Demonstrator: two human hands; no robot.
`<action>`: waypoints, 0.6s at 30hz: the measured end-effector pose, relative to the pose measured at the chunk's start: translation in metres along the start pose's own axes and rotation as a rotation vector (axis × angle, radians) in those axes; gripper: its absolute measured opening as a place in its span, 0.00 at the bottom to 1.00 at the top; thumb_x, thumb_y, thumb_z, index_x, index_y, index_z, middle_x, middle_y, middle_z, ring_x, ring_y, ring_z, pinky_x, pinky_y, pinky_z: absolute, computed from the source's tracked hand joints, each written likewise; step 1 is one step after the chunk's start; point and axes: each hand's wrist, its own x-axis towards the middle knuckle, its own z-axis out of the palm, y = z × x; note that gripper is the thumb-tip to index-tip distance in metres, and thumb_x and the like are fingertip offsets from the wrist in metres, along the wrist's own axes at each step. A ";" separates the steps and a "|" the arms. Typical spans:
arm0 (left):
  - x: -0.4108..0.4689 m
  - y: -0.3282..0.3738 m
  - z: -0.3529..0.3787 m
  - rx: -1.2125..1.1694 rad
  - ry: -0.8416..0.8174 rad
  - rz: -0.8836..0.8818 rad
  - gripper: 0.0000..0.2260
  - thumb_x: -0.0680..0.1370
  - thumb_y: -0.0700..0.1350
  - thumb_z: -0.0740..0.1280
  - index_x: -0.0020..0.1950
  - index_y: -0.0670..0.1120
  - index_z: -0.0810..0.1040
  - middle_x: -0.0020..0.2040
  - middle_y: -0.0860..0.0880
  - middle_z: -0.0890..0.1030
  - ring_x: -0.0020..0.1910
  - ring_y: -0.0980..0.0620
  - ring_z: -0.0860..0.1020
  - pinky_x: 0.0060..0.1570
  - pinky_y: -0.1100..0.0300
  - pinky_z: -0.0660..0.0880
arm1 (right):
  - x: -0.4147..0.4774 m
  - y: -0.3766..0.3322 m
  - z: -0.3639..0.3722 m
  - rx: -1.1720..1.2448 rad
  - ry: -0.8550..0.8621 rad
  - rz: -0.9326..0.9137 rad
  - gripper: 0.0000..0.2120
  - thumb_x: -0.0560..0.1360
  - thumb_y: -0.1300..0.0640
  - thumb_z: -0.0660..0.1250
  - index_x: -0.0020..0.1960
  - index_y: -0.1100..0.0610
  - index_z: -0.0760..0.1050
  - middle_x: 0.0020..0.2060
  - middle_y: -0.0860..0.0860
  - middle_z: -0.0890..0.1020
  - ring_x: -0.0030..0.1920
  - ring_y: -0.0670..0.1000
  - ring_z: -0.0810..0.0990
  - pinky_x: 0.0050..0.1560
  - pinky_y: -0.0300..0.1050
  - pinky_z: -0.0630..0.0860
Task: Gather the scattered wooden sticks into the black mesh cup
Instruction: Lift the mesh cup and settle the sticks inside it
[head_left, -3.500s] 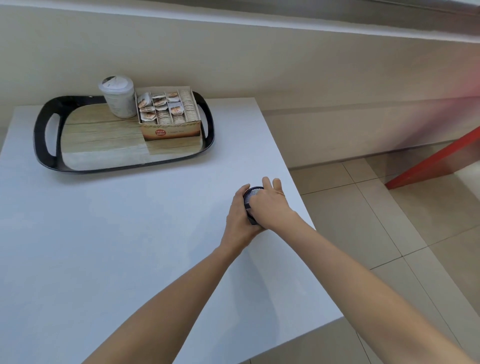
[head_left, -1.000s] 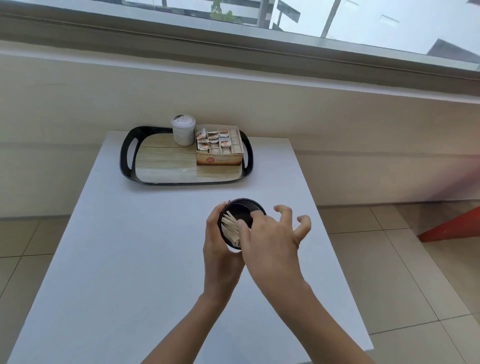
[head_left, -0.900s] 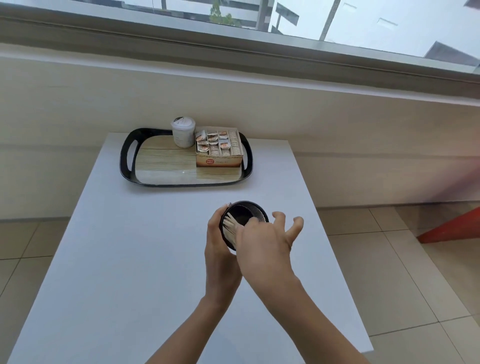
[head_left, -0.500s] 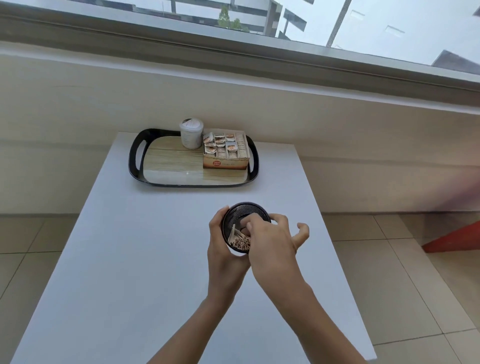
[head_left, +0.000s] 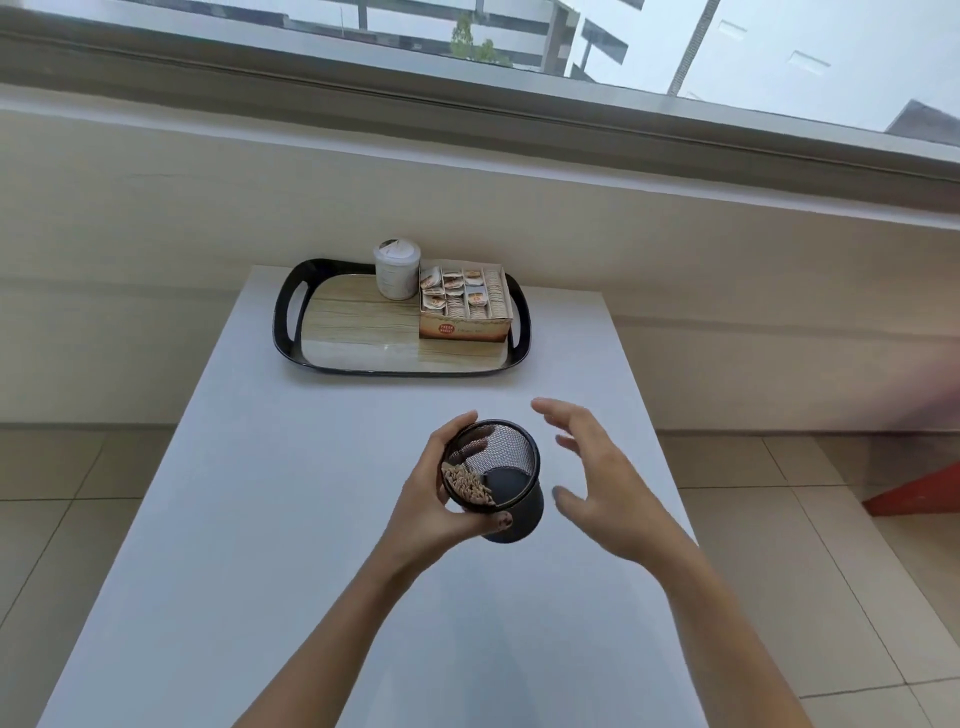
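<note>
The black mesh cup (head_left: 511, 457) is tilted toward me over the middle of the white table (head_left: 260, 519). My left hand (head_left: 434, 506) wraps around its left side and holds it. A bundle of wooden sticks (head_left: 467, 486) lies inside against the cup's lower left wall, ends facing me. My right hand (head_left: 597, 478) hovers just right of the cup with fingers spread, touching nothing. No loose sticks show on the table.
A black tray (head_left: 291, 332) with a wood-pattern floor sits at the table's far end. On it stand a white lidded cup (head_left: 396, 267) and a cardboard box (head_left: 465, 312) of small packets. Tiled floor lies on both sides; a wall and window are beyond.
My right hand has pulled out of the cup's mouth and moved right, fingers spread. The sticks now rest inside the cup, which my left hand still holds tilted.
</note>
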 end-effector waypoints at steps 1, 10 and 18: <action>0.001 0.000 -0.005 0.024 -0.027 0.004 0.43 0.61 0.34 0.79 0.72 0.50 0.66 0.65 0.54 0.77 0.67 0.55 0.73 0.66 0.51 0.72 | 0.001 0.008 0.005 0.033 -0.051 -0.003 0.37 0.70 0.69 0.67 0.75 0.52 0.58 0.71 0.43 0.65 0.72 0.41 0.63 0.74 0.45 0.62; 0.005 0.000 -0.026 0.025 -0.205 -0.002 0.42 0.63 0.30 0.77 0.73 0.49 0.66 0.68 0.52 0.74 0.68 0.51 0.73 0.63 0.59 0.73 | 0.004 0.029 0.055 0.387 -0.190 0.047 0.42 0.65 0.61 0.79 0.72 0.45 0.62 0.64 0.42 0.75 0.64 0.42 0.74 0.53 0.29 0.74; -0.003 -0.012 -0.014 -0.030 -0.103 -0.059 0.42 0.68 0.40 0.78 0.75 0.56 0.60 0.71 0.59 0.71 0.70 0.56 0.71 0.69 0.59 0.69 | 0.001 0.025 0.076 0.365 0.138 0.105 0.38 0.58 0.49 0.81 0.63 0.41 0.67 0.57 0.40 0.78 0.59 0.42 0.77 0.50 0.49 0.82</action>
